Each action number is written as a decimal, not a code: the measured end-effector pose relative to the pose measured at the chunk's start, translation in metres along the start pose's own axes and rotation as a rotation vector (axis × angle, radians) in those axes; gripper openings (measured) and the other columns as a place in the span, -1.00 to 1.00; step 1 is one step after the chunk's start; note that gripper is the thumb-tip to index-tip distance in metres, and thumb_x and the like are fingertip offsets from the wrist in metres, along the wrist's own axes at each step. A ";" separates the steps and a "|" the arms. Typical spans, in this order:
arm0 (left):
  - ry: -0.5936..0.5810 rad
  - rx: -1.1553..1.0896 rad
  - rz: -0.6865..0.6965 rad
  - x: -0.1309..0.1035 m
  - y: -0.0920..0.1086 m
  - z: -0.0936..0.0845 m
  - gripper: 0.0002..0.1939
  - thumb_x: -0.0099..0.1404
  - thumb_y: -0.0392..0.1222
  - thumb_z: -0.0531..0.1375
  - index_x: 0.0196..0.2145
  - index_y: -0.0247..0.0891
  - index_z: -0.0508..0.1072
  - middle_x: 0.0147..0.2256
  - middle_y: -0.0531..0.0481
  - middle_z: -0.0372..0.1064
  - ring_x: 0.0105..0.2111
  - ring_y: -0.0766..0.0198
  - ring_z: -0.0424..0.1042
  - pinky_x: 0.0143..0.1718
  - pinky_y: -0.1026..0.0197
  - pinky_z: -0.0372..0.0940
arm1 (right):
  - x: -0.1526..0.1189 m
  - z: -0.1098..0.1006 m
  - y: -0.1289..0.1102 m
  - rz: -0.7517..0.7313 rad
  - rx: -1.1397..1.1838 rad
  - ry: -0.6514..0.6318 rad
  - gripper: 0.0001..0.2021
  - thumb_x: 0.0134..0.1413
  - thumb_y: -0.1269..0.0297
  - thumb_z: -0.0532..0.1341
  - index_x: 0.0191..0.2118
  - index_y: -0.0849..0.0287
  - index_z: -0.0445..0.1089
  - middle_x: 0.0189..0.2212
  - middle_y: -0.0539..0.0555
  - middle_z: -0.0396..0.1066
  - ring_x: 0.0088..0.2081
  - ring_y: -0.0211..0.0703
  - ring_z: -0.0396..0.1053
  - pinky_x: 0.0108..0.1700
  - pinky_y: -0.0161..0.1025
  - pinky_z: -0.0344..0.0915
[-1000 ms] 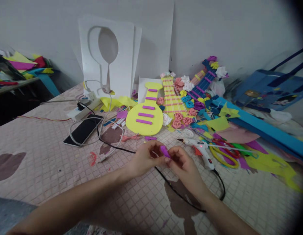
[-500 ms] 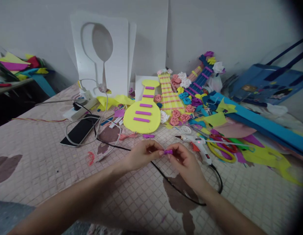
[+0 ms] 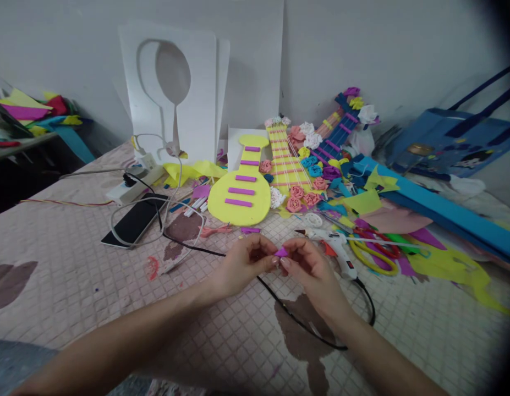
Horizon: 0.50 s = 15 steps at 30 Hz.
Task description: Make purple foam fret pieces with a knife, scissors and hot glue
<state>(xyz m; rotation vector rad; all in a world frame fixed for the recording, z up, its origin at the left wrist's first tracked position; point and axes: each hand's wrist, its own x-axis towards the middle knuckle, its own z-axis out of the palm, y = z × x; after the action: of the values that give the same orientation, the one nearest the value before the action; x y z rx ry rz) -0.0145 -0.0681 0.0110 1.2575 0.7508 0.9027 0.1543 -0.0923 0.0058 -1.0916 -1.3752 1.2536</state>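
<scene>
Between the fingertips of both hands is a small purple paper piece (image 3: 281, 252), now folded to a point at the top. My left hand (image 3: 247, 263) pinches its left side, thumb against fingers. My right hand (image 3: 307, 264) grips its right side in the same way. Beyond them lies a yellow guitar-like cutout (image 3: 239, 190) with several purple strips across it. A loose purple strip (image 3: 250, 230) rests just below the cutout. To the right of my right hand lies a white glue gun (image 3: 340, 256).
A phone (image 3: 136, 219), tangled cables and a power strip (image 3: 131, 187) are at the left. Yellow-handled scissors (image 3: 372, 257), paper scraps and a long blue roll (image 3: 440, 206) lie right. Decorated instrument shapes, white boards (image 3: 201, 82) and a blue bag (image 3: 448, 137) stand behind.
The purple piece has gone from a short, narrow bar to a pointed shape between the fingertips. My right hand has shifted slightly left, closer to my left hand.
</scene>
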 end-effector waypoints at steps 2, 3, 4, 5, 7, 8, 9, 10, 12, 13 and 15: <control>0.020 -0.039 0.003 -0.001 0.001 0.002 -0.73 0.11 -0.15 0.29 -0.34 -0.36 0.33 -0.43 0.02 0.32 -0.46 0.40 0.36 -0.40 0.32 0.27 | -0.001 -0.001 0.000 -0.011 0.026 -0.004 -0.79 0.07 0.30 0.24 -0.16 0.04 0.26 -0.30 -0.04 0.29 -0.30 -0.29 0.29 -0.26 -0.34 0.30; 0.030 -0.042 0.005 -0.002 0.002 0.003 -0.72 0.10 -0.15 0.30 -0.33 -0.35 0.33 -0.42 0.02 0.32 -0.45 0.39 0.36 -0.39 0.32 0.28 | -0.001 -0.002 0.000 -0.019 0.029 -0.011 -0.75 0.06 0.30 0.25 -0.13 0.02 0.25 -0.26 -0.03 0.28 -0.26 -0.28 0.30 -0.23 -0.33 0.31; 0.038 -0.035 0.013 -0.003 0.003 0.004 -0.72 0.10 -0.15 0.30 -0.31 -0.34 0.32 -0.40 0.02 0.32 -0.44 0.39 0.36 -0.38 0.31 0.29 | -0.001 -0.003 -0.001 -0.028 0.023 -0.019 -0.72 0.05 0.30 0.25 -0.11 0.01 0.24 -0.24 -0.03 0.27 -0.23 -0.27 0.30 -0.21 -0.32 0.31; 0.042 -0.018 0.024 -0.003 0.003 0.004 -0.72 0.11 -0.16 0.29 -0.30 -0.33 0.32 -0.39 0.02 0.31 -0.42 0.38 0.36 -0.36 0.30 0.30 | -0.001 -0.004 -0.002 -0.038 0.013 -0.027 -0.72 0.05 0.30 0.25 -0.10 0.00 0.23 -0.22 -0.02 0.27 -0.21 -0.26 0.30 -0.20 -0.31 0.31; 0.042 0.032 0.052 -0.005 0.004 0.004 -0.74 0.13 -0.17 0.27 -0.28 -0.32 0.31 -0.38 0.02 0.31 -0.40 0.38 0.35 -0.34 0.30 0.30 | -0.001 -0.006 -0.005 -0.050 -0.013 -0.045 -0.74 0.06 0.30 0.25 -0.12 0.01 0.24 -0.21 -0.01 0.27 -0.20 -0.25 0.30 -0.20 -0.31 0.31; 0.039 0.062 0.063 -0.005 0.004 0.004 -0.76 0.15 -0.18 0.26 -0.28 -0.31 0.31 -0.38 0.02 0.31 -0.39 0.37 0.35 -0.34 0.30 0.30 | -0.001 -0.006 -0.006 -0.053 -0.023 -0.051 -0.75 0.06 0.30 0.25 -0.13 0.02 0.25 -0.22 -0.01 0.27 -0.21 -0.25 0.30 -0.20 -0.31 0.31; 0.037 0.088 0.072 -0.006 0.004 0.004 -0.78 0.16 -0.20 0.25 -0.28 -0.31 0.31 -0.37 0.02 0.31 -0.38 0.37 0.35 -0.34 0.30 0.30 | 0.000 -0.006 -0.007 -0.051 -0.030 -0.056 -0.77 0.06 0.30 0.25 -0.15 0.03 0.25 -0.23 -0.01 0.28 -0.21 -0.25 0.31 -0.20 -0.31 0.31; 0.038 0.111 0.081 -0.006 0.004 0.003 -0.80 0.17 -0.21 0.24 -0.28 -0.30 0.31 -0.36 0.02 0.31 -0.37 0.37 0.35 -0.34 0.31 0.30 | 0.000 -0.006 -0.008 -0.044 -0.032 -0.061 -0.78 0.06 0.30 0.25 -0.16 0.03 0.26 -0.24 -0.02 0.28 -0.22 -0.26 0.31 -0.20 -0.31 0.31; 0.042 0.158 0.093 -0.007 0.004 0.003 -0.82 0.18 -0.22 0.23 -0.27 -0.30 0.32 -0.35 0.01 0.32 -0.36 0.36 0.35 -0.34 0.31 0.29 | -0.001 -0.006 -0.008 -0.024 -0.027 -0.077 -0.81 0.07 0.29 0.24 -0.18 0.04 0.26 -0.27 -0.02 0.29 -0.24 -0.26 0.31 -0.20 -0.31 0.31; 0.044 0.180 0.098 -0.007 0.003 0.002 -0.83 0.18 -0.22 0.22 -0.27 -0.30 0.33 -0.35 0.01 0.32 -0.36 0.36 0.35 -0.34 0.31 0.29 | -0.001 -0.005 -0.008 -0.013 -0.022 -0.082 -0.81 0.07 0.29 0.24 -0.19 0.05 0.27 -0.28 -0.03 0.30 -0.24 -0.26 0.31 -0.21 -0.32 0.31; 0.045 0.217 0.104 -0.007 0.001 0.001 -0.83 0.20 -0.22 0.21 -0.26 -0.29 0.33 -0.35 0.00 0.32 -0.36 0.35 0.35 -0.34 0.31 0.28 | -0.001 -0.005 -0.008 0.005 -0.011 -0.088 -0.83 0.07 0.28 0.24 -0.20 0.07 0.27 -0.30 -0.03 0.30 -0.26 -0.27 0.31 -0.22 -0.32 0.31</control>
<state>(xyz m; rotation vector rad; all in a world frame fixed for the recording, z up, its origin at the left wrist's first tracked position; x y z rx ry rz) -0.0168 -0.0749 0.0126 1.4821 0.8424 0.9556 0.1591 -0.0935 0.0134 -1.0586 -1.4476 1.3128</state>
